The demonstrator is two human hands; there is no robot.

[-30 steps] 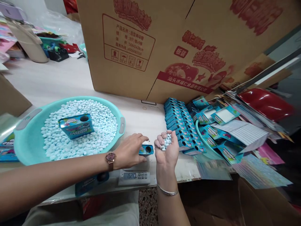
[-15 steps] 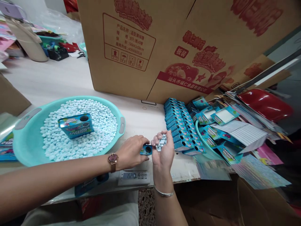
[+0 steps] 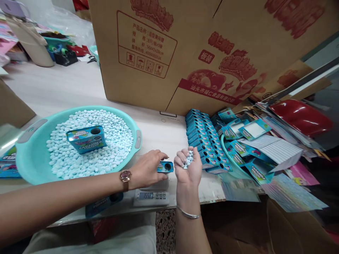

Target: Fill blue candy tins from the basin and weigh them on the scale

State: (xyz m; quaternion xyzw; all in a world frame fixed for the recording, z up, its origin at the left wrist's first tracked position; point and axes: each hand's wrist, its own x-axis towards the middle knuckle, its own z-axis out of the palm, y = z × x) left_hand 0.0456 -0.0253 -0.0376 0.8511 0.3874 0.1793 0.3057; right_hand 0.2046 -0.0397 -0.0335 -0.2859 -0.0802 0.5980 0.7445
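Note:
My left hand (image 3: pixel 145 169), a watch on its wrist, grips a small blue box (image 3: pixel 165 167) with a round hole in its top; the box sits over a small digital scale (image 3: pixel 151 197) whose display reads 1550. My right hand (image 3: pixel 188 165) is cupped palm up beside the box, closed round a handful of pale blue candies (image 3: pixel 188 158). To the left a teal basin (image 3: pixel 34 158) holds a heap of the same candies with a larger blue tin (image 3: pixel 86 139) lying on them.
Rows of small blue boxes (image 3: pixel 202 137) stand right of my hands, beside loose blue packs and printed sheets (image 3: pixel 265 151). A big cardboard carton (image 3: pixel 185 49) rises behind. Another blue box (image 3: pixel 103 204) lies at the table's front edge. Clutter sits far left at the back.
My right hand tipped toward the box's hole half a second ago and has drawn back a little. The scale's reading went from 1524 to 1550. My left hand stays on the box.

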